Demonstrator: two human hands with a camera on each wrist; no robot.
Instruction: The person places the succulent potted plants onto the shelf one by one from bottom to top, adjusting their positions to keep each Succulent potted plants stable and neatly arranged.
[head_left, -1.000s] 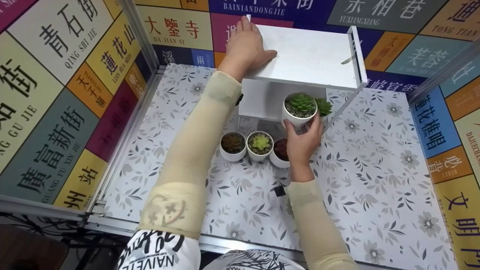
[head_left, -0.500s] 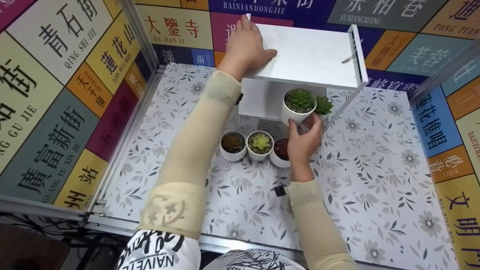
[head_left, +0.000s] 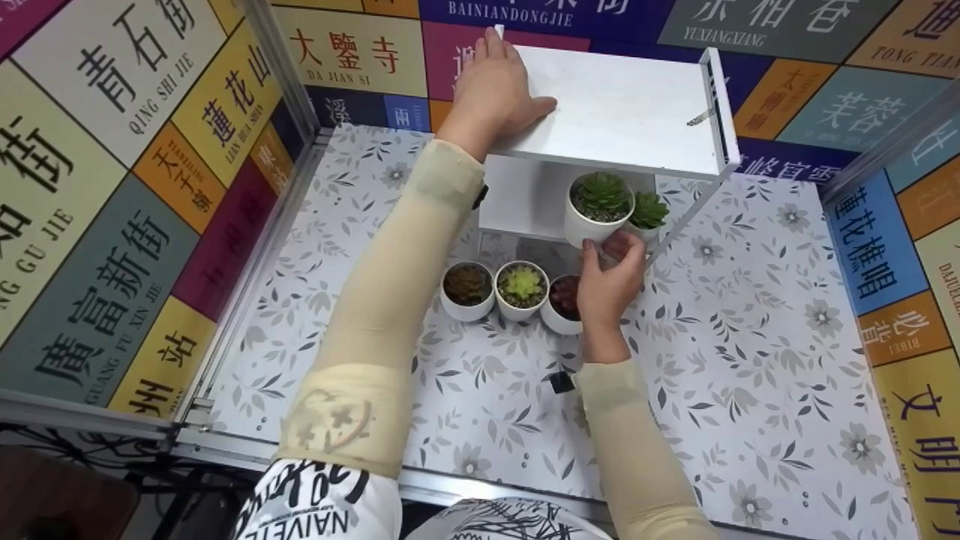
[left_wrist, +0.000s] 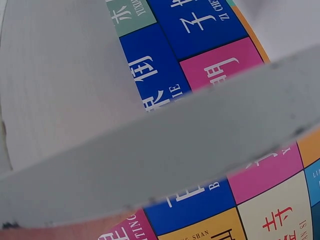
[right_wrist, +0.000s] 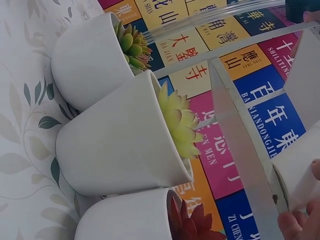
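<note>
While the left hand [head_left: 495, 94] lies spread on the white shelf unit [head_left: 622, 105], the right hand [head_left: 611, 281] touches the green potted succulent [head_left: 599, 211] at its lower board [head_left: 519, 202], grip unclear; likely placing, next wanting a gentle inward nudge.

White pot [head_left: 594, 229], green succulent [head_left: 604, 193]; grey-floral white tabletop [head_left: 510, 420].

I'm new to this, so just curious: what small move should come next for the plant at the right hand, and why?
Probably a gentle push of the front green potted plant deeper onto the lower board: it seems to sit near the front edge, and the right hand touches it low down. The left hand rests on top of the white shelf, which may steady it.
</note>
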